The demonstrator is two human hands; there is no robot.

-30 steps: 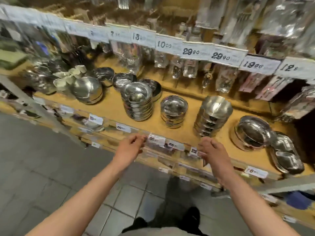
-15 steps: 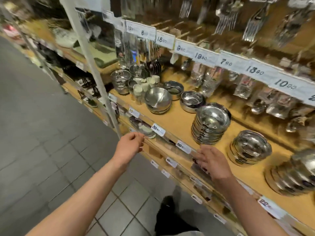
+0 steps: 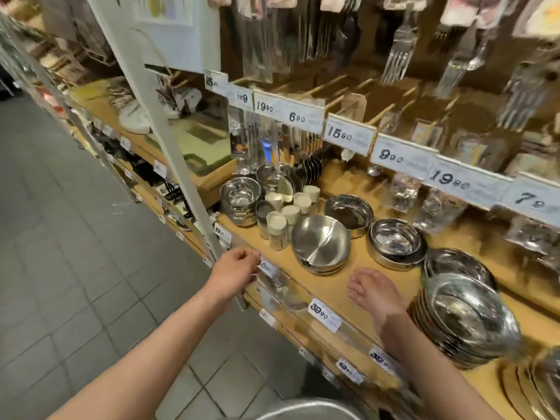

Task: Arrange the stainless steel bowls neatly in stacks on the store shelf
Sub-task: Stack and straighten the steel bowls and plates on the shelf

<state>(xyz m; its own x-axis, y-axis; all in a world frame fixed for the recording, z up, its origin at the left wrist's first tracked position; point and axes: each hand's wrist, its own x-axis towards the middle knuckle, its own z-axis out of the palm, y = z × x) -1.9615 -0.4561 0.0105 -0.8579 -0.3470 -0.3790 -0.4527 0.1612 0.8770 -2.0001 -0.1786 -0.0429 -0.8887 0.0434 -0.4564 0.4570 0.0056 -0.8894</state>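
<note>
While the right edge smears with blur, we can't count the bowls in the tall stack [image 3: 466, 322], and another stack at the bottom right corner is cut off. On the wooden shelf [image 3: 357, 286] we see shiny steel bowls: a tilted bowl [image 3: 321, 242] on a low stack, two shallow ones [image 3: 348, 210] [image 3: 397, 242] behind it. Our left hand [image 3: 235, 272] hovers at the shelf's front lip near a price tag [image 3: 324, 315], fingers loosely curled, holding nothing. Our right hand [image 3: 374, 291] lies flat over the shelf, fingers straight, holding nothing, just beside the tall stack.
</note>
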